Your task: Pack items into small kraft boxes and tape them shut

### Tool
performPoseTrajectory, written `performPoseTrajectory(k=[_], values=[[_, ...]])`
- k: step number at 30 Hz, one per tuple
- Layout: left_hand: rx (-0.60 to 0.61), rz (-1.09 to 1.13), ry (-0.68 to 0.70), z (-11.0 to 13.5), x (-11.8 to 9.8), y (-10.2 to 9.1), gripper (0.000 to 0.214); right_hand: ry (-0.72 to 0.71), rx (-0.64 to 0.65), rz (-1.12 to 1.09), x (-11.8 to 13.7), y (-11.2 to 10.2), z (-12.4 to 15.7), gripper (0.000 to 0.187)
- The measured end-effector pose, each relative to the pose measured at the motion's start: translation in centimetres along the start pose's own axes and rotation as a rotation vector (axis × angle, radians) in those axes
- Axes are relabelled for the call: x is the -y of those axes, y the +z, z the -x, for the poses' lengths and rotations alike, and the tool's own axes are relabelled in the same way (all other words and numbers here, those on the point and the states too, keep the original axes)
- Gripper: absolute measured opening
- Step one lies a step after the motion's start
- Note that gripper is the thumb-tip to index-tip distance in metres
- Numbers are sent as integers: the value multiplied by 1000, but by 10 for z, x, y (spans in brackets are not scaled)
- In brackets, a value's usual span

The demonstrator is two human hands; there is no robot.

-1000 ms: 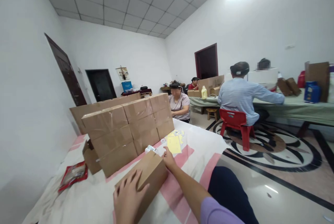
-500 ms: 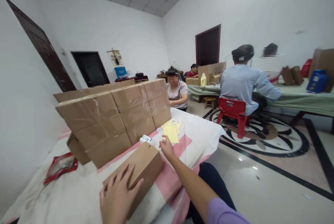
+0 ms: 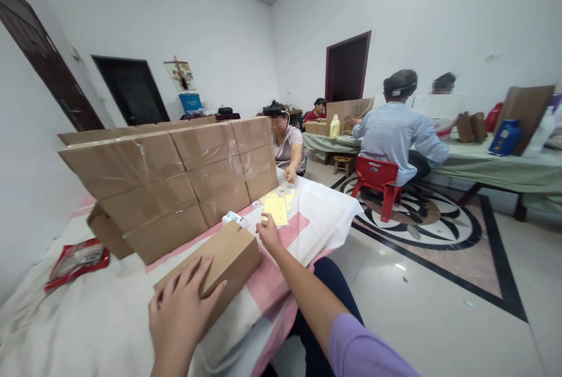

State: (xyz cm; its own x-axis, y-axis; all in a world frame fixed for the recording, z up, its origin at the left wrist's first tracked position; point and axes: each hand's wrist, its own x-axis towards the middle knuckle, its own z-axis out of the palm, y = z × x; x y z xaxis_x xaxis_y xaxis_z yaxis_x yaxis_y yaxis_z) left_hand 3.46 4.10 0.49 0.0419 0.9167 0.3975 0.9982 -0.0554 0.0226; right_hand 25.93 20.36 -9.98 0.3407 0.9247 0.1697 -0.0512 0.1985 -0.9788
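My left hand point(image 3: 180, 309) lies flat, fingers spread, on the near end of a brown cardboard box point(image 3: 226, 254) resting on the cloth-covered table point(image 3: 100, 318). My right hand point(image 3: 267, 230) reaches past the box's far end and touches a yellow sheet point(image 3: 276, 209); its fingers are curled, and what they pinch is too small to see. A small white device point(image 3: 232, 219) sits just beyond the box.
A stack of taped cardboard boxes point(image 3: 175, 178) stands across the table's back. A red packet point(image 3: 74, 257) lies at the left. A person point(image 3: 285, 143) sits at the table's far end. Others sit at a green table point(image 3: 483, 163), one on a red chair point(image 3: 377, 181).
The view has tilted down and shifted, so everything sits lower-left in frame. My left hand stays on the box; my right hand stays by the yellow sheet.
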Motion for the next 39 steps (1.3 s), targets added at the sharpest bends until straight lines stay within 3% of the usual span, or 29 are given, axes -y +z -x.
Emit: performPoseTrajectory(k=[15,22,28,32,35,39], values=[[22,-24,20,-2,0,-5,54,-3,5,-44,5,1,1,46],[17,-17,22,-2,-3,-10,50,79,43,-138,23,-4,11,48],[-35,52,56,-2,-2,-8,48,72,153,-215,84,-12,10,51],[-120,97,48,3,-9,-6,46,46,273,-186,140,1,14,43],[-174,138,19,7,-19,-6,44,73,449,2,175,23,24,36],[-180,210,-16,9,-27,-7,43,250,635,447,199,49,37,30]])
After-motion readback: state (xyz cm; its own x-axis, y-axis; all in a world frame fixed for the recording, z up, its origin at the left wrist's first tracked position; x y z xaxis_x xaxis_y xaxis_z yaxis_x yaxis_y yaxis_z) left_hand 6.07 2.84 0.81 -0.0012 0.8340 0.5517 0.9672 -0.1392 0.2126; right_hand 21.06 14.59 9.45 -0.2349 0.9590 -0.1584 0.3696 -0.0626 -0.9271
